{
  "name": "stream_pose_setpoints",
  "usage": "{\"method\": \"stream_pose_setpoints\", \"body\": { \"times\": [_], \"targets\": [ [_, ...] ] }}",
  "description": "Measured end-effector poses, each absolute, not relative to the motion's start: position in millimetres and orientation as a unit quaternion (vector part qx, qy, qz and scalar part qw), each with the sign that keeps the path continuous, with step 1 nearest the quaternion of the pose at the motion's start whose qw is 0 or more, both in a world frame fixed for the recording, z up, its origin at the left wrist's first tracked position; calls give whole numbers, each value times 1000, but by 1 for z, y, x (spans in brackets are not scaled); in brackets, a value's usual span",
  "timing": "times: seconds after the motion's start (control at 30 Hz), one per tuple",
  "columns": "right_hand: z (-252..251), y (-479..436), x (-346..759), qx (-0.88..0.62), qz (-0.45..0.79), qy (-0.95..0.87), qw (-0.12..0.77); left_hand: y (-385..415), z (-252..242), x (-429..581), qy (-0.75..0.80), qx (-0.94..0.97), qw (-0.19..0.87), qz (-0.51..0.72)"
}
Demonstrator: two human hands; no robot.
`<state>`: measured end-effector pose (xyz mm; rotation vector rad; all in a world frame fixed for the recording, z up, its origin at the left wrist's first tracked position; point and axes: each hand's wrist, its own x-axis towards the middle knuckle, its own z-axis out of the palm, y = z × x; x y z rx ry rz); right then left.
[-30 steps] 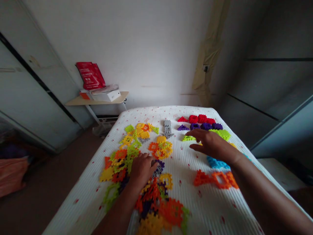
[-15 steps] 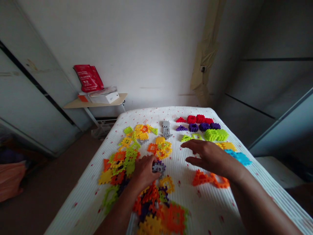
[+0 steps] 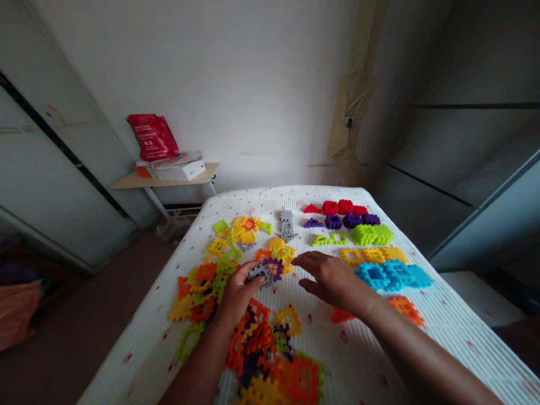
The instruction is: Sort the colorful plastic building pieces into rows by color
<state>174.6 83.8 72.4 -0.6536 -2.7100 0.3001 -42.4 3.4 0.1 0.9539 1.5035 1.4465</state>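
Observation:
My left hand (image 3: pixel 239 288) is closed on a grey interlocking plastic tile (image 3: pixel 260 275), thumb on top, raised over the pieces. A purple tile (image 3: pixel 275 269) sits against the grey one; whether they are joined I cannot tell. My right hand (image 3: pixel 327 277) hovers to the right of these tiles, fingers apart and holding nothing. Below its forearm lie orange tiles (image 3: pixel 405 310), partly covered. A mixed heap of orange, yellow, green and purple tiles (image 3: pixel 259 337) spreads beneath and beside my left arm. Grey tiles (image 3: pixel 287 224) lie in a short column farther back.
On the bed's white dotted cover (image 3: pixel 270 197), rows sorted by colour lie at the right: red (image 3: pixel 346 206), purple (image 3: pixel 352 220), green (image 3: pixel 372 234), yellow (image 3: pixel 383 255) and blue (image 3: pixel 396 274). A small table (image 3: pixel 122 180) with a red bag (image 3: pixel 152 136) and white box (image 3: pixel 185 169) stands back left.
My left hand has lifted the grey and purple tiles up from the heap. My right hand has moved left toward them, uncovering more of the yellow and blue rows.

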Motion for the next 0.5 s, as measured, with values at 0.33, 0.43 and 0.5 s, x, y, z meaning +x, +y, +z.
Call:
{"method": "stream_pose_setpoints", "body": {
  "times": [0.33, 0.43, 0.5],
  "targets": [
    [49, 71, 145, -226, 83, -949, 203, 1, -4, -44, 527, 380, 480, 589],
    [48, 70, 144, -226, 77, -949, 207, 0, -5, -42, 520, 390, 491, 580],
    [48, 70, 144, -227, 74, -948, 208, -1, -6, -42, 516, 395, 497, 574]
  ]
}}
